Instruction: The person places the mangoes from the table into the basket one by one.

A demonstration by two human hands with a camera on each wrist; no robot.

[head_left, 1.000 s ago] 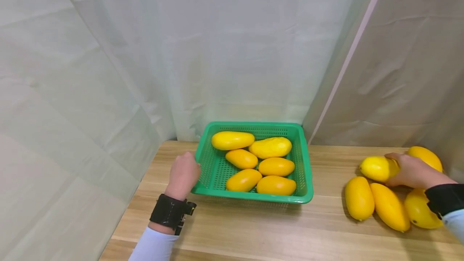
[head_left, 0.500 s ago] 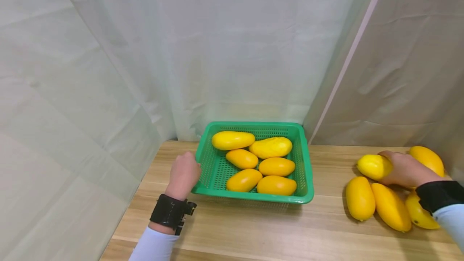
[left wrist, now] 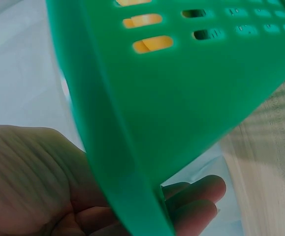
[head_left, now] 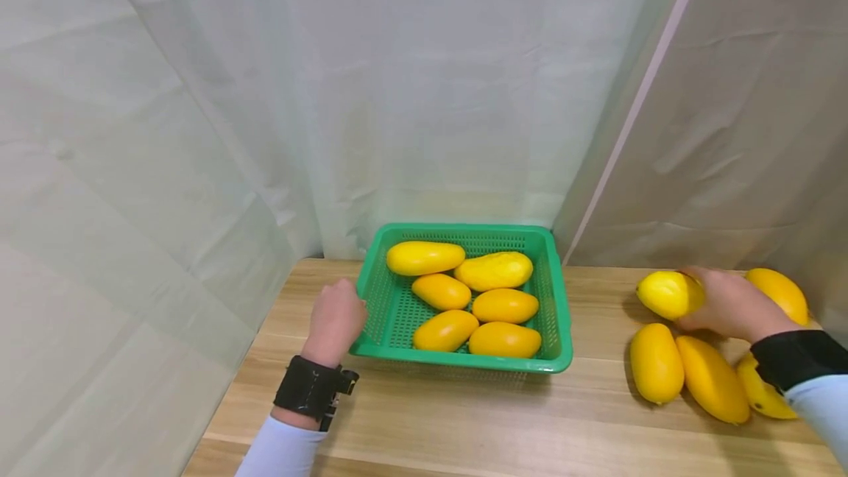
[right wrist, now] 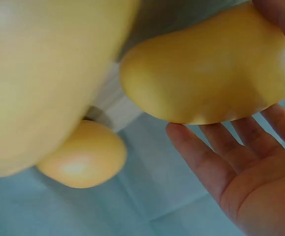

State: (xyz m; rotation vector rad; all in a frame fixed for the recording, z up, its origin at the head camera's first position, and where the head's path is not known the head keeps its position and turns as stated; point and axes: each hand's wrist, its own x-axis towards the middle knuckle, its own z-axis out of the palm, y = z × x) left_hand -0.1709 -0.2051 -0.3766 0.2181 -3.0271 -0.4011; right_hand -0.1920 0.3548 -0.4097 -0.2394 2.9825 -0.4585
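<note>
At the left end of a green plastic basket [head_left: 464, 364], my left hand [head_left: 336, 321] grips the rim. The left wrist view shows its fingers [left wrist: 196, 216] curled under the basket's edge. Several yellow mangoes lie inside, among them one mango [head_left: 425, 258] at the back left. Far to the right, my right hand [head_left: 732, 306] holds a yellow mango [head_left: 669, 294] between thumb and fingers. The right wrist view shows this mango [right wrist: 196, 73] with the fingertips along one side and the thumb opposite.
Around the right hand lie loose mangoes: one mango [head_left: 656, 364] in front, another mango [head_left: 713, 380] beside it, a partly hidden mango [head_left: 765, 389] by the wrist and one mango [head_left: 776, 293] behind. The wooden table [head_left: 464, 425] ends at a pale curtain [head_left: 450, 94].
My right hand has moved left and slightly back with the mango, away from the mangoes on the right. The left hand and the basket stay in place.
</note>
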